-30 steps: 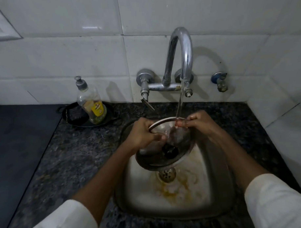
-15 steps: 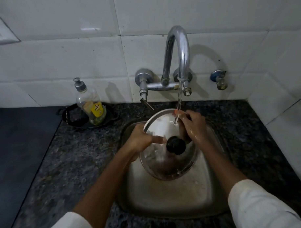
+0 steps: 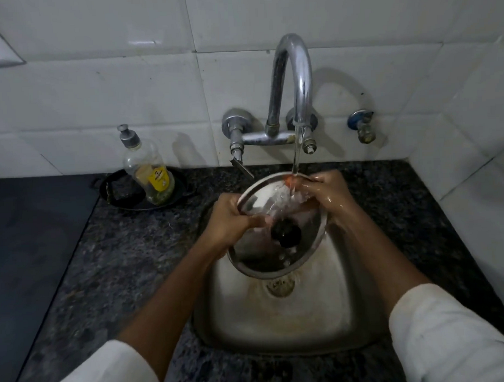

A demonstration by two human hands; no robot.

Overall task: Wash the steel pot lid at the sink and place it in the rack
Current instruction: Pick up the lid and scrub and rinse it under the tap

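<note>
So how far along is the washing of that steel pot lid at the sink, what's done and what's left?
Done: hard to judge; no suds show on the round steel pot lid with the black knob. In hand: rinsing. The left hand grips its left rim, the right hand its far edge, tilted under water running from the curved chrome tap over the steel sink. Left: shutting the tap and racking the lid; no rack is in view.

Since a second ago the round steel pot lid (image 3: pixel 278 255) has tipped up, its black knob (image 3: pixel 285 233) now facing the camera. The right hand (image 3: pixel 328 195) has slid along the far rim under the tap stream, and the sink drain (image 3: pixel 280 286) shows again.
</note>
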